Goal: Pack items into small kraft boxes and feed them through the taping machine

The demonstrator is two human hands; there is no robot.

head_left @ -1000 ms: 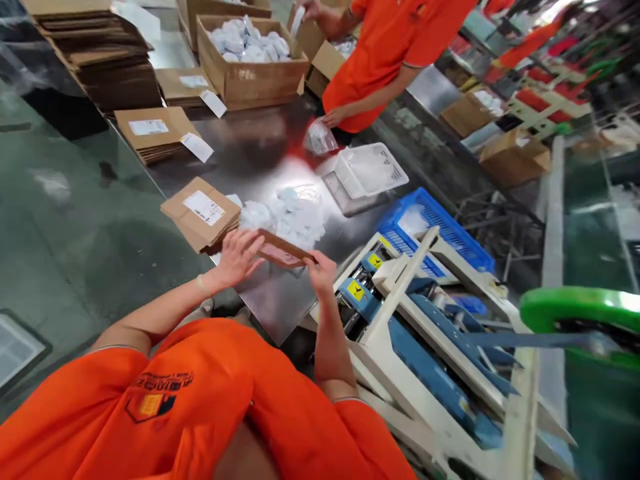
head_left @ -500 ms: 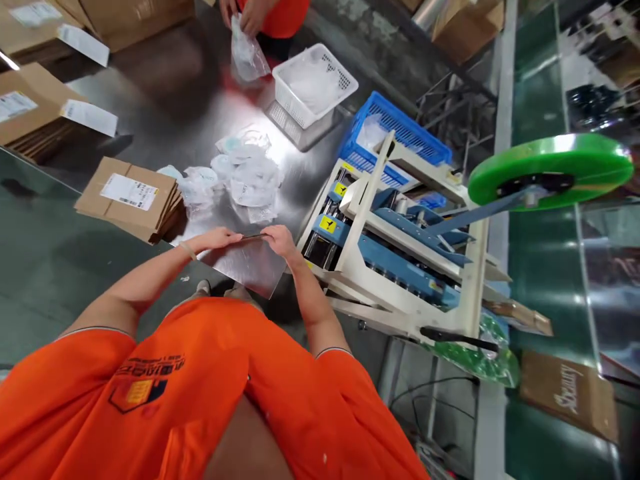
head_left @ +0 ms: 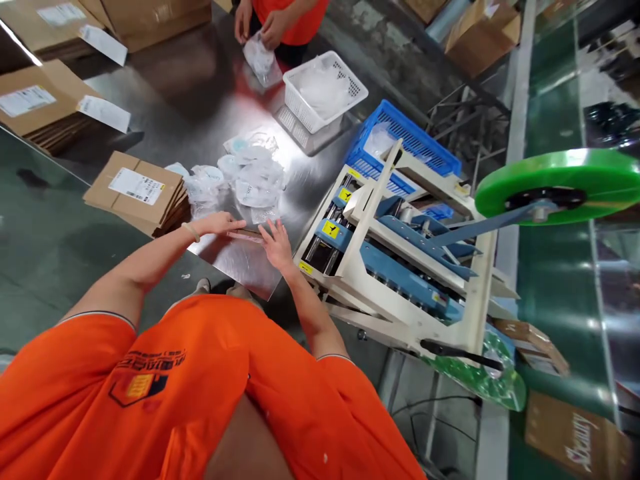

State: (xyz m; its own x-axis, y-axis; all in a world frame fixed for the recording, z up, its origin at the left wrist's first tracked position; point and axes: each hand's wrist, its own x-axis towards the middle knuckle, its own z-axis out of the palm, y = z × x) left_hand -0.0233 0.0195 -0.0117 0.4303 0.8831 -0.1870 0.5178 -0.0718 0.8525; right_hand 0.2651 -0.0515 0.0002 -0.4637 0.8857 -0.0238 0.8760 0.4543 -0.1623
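One carton (head_left: 247,235) is positioned between the left hand (head_left: 220,224) and the right hand (head_left: 278,247), over the near corner of the table (head_left: 175,80). It is seen nearly edge-on; whether it is supported by the table cannot be told. Its left end is grasped by the left hand, with the fingers extended along it. The right hand is unclenched, with the fingers spread and the fingertips placed at the right end; whether that end is touched cannot be told. Clear bags (head_left: 253,177) are heaped just beyond the carton. A stack of flat cartons (head_left: 133,187), labelled on top, is placed to the left of the left hand, near the table edge. A machine (head_left: 395,270) is located to the right of the right hand. Beyond it, a blue crate (head_left: 425,139) is seen, and a white basket (head_left: 300,110) is set past the bags. Across the table, a bag (head_left: 263,61) is held in a co-worker's hands (head_left: 274,28).
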